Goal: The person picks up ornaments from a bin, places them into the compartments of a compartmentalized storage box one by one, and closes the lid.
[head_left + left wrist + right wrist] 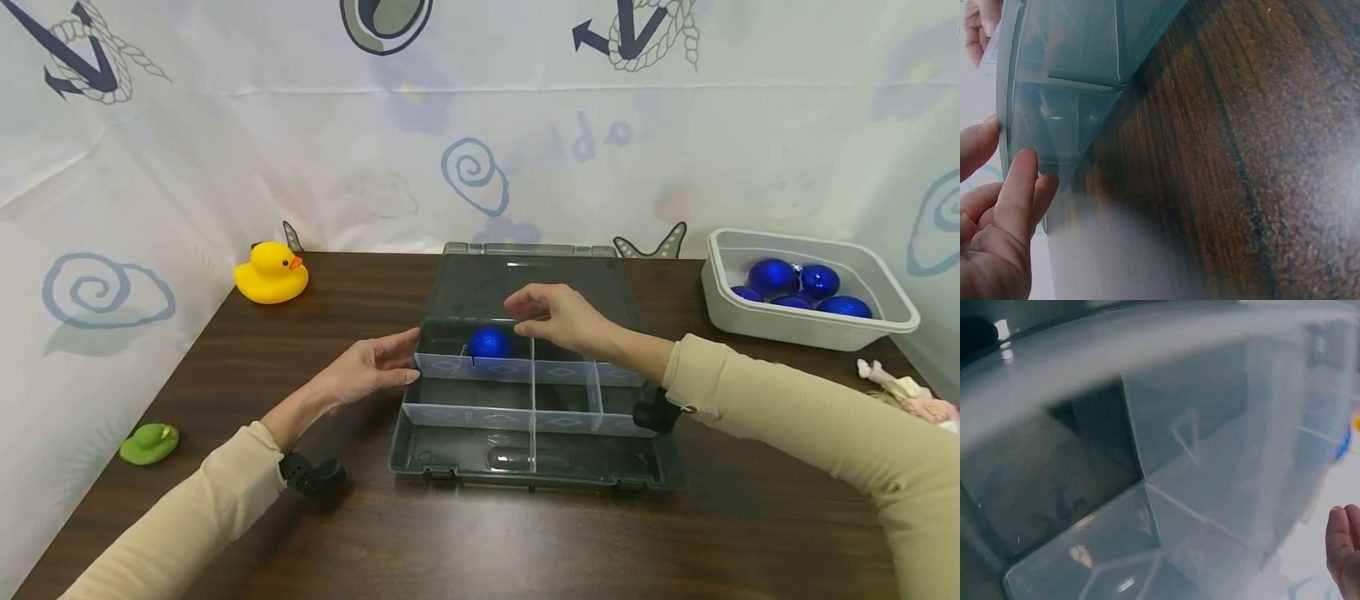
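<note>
A dark see-through organizer box lies on the table with its lid folded back to the far side. Pale dividers split it into compartments. One glittery blue ball ornament sits in the far left compartment. My left hand is at the box's left side, its thumb by the rim and its fairly straight fingers against the outer wall. Above the far row, just right of the ornament, my right hand hovers with loosely bent fingers and holds nothing.
At the back right, a white bin contains several blue ornaments. A yellow rubber duck stands at the back left, and a small green duck nearer on the left. A pinkish trinket lies at the right edge.
</note>
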A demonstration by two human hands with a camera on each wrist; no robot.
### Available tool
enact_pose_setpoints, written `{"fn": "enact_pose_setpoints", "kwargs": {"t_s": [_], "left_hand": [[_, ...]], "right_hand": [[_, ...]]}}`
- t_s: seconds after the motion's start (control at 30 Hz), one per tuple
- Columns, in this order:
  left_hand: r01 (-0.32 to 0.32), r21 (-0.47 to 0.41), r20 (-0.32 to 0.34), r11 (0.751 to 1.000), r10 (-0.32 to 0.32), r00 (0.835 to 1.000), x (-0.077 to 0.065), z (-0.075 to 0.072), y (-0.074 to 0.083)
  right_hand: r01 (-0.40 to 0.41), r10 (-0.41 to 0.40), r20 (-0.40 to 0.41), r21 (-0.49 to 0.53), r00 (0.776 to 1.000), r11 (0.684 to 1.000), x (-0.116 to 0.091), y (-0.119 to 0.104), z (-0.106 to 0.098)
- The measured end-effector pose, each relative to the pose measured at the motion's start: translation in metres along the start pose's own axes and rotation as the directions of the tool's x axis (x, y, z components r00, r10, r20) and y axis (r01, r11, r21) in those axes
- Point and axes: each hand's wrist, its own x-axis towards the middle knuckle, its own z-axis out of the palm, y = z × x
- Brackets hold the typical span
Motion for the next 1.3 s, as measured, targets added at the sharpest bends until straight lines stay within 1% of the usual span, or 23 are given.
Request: {"fn": "enact_pose_setpoints", "kwargs": {"t_s": [0.1, 0.17, 0.23, 0.27, 0.3, 0.33, 0.43, 0.47, 0.5, 0.57, 0.63, 0.7, 0.77, 0.93, 1.1, 1.17, 1.3], "left_hand": [[0.004, 0.000, 0.003, 1.000, -0.004, 1.000, 0.000, 0.000, -0.001], [0.003, 0.000, 0.001, 1.000, -0.003, 1.000, -0.001, 0.000, -0.001], [0.003, 0.001, -0.004, 1.000, -0.003, 1.000, -0.001, -0.001, -0.001], [0.003, 0.000, -0.004, 1.000, -0.003, 1.000, -0.001, -0.001, -0.001], [0.004, 0.000, -0.004, 1.000, -0.004, 1.000, -0.001, -0.001, -0.001], [0.007, 0.006, -0.006, 1.000, -0.007, 1.000, -0.002, -0.001, -0.002], [0.012, 0.014, -0.005, 1.000, -0.012, 1.000, -0.002, -0.001, -0.001], [0.012, 0.020, -0.005, 1.000, -0.012, 1.000, -0.002, -0.001, -0.001], [0.014, 0.027, -0.006, 1.000, -0.013, 1.000, -0.003, -0.002, -0.001], [0.012, 0.035, -0.005, 0.999, -0.012, 1.000, -0.004, -0.002, -0.001], [0.010, 0.037, -0.007, 0.999, -0.010, 1.000, -0.005, -0.002, -0.001], [0.007, 0.029, -0.009, 1.000, -0.007, 1.000, -0.005, -0.003, -0.002], [0.004, 0.013, -0.013, 1.000, -0.004, 1.000, -0.005, -0.003, -0.003], [0.002, -0.018, -0.008, 1.000, -0.002, 1.000, -0.004, -0.001, -0.003], [0.008, -0.014, -0.006, 1.000, -0.008, 1.000, -0.001, -0.001, -0.002], [0.007, -0.008, -0.007, 1.000, -0.007, 1.000, -0.001, 0.000, -0.002], [0.007, -0.014, -0.003, 1.000, -0.007, 1.000, 0.001, 0.000, -0.002]], "right_hand": [[0.009, -0.005, -0.068, 0.062, 0.998, 0.998, -0.005, 0.002, -0.018], [0.004, 0.005, -0.124, 0.073, 0.992, 0.997, -0.010, 0.007, -0.035], [-0.013, 0.026, -0.194, 0.073, 0.981, 0.997, -0.017, 0.016, -0.052], [-0.020, 0.038, -0.236, 0.081, 0.971, 0.997, -0.022, 0.022, -0.061], [-0.018, 0.044, -0.288, 0.092, 0.957, 0.996, -0.026, 0.030, -0.070], [-0.013, 0.043, -0.345, 0.090, 0.938, 0.996, -0.031, 0.039, -0.078], [-0.049, 0.085, -0.480, 0.087, 0.873, 0.995, -0.050, 0.068, -0.106], [-0.065, 0.099, -0.512, 0.085, 0.853, 0.994, -0.056, 0.078, -0.114], [-0.099, 0.124, -0.530, 0.075, 0.839, 0.992, -0.063, 0.087, -0.123], [-0.199, 0.196, -0.525, 0.051, 0.828, 0.979, -0.076, 0.103, -0.138], [-0.270, 0.241, -0.503, 0.016, 0.830, 0.963, -0.085, 0.117, -0.149], [-0.330, 0.283, -0.467, -0.019, 0.838, 0.944, -0.091, 0.127, -0.159], [-0.365, 0.305, -0.442, -0.054, 0.843, 0.930, -0.094, 0.135, -0.166], [-0.411, 0.343, -0.386, -0.108, 0.856, 0.905, -0.101, 0.149, -0.179], [-0.463, 0.407, -0.280, -0.174, 0.870, 0.869, -0.106, 0.156, -0.189], [-0.466, 0.412, -0.254, -0.213, 0.875, 0.859, -0.105, 0.157, -0.191], [-0.457, 0.401, -0.233, -0.290, 0.886, 0.841, -0.101, 0.159, -0.195]]}}
